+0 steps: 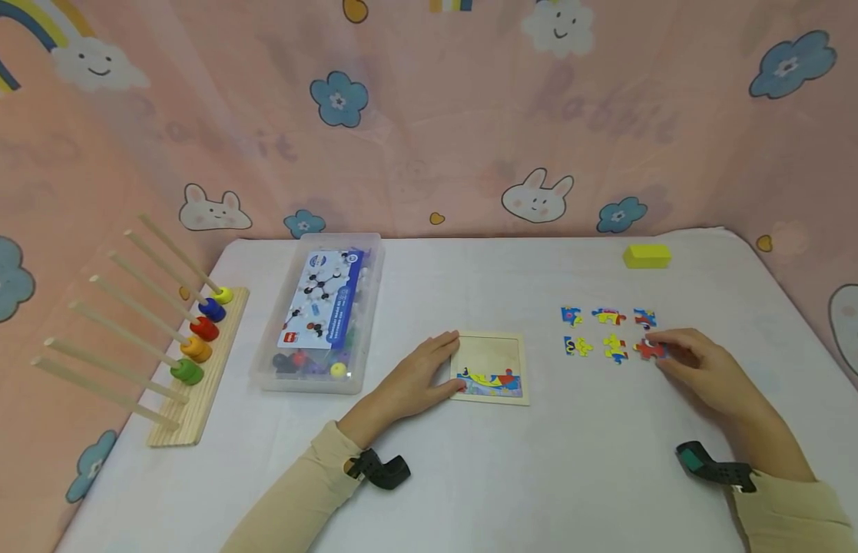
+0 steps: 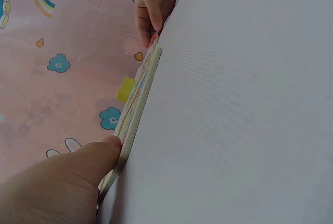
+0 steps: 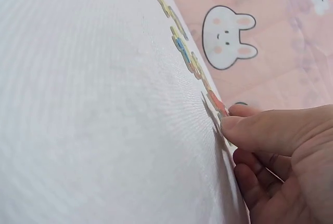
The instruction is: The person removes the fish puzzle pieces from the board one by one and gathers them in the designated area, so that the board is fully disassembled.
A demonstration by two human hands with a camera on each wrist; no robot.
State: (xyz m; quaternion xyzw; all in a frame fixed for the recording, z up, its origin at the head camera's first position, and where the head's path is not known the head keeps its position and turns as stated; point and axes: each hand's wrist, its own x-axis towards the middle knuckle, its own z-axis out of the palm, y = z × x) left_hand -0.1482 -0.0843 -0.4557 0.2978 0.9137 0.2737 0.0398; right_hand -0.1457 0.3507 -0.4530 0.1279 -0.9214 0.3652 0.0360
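Observation:
A square wooden puzzle tray lies on the table, its lower part filled with colourful puzzle pieces. My left hand rests along the tray's left side, fingers at the upper corner and thumb on the lower edge. In the left wrist view, the thumb lies over the rim. To the right, loose puzzle pieces are laid in two rows, among them a yellow piece. My right hand pinches a red puzzle piece at the lower row's right end. The right wrist view shows that piece between thumb and forefinger.
A clear plastic box of coloured parts stands left of the tray. Farther left is a wooden base with slanting pegs and coloured beads. A yellow block sits near the back edge. Behind the table hangs a pink patterned cloth.

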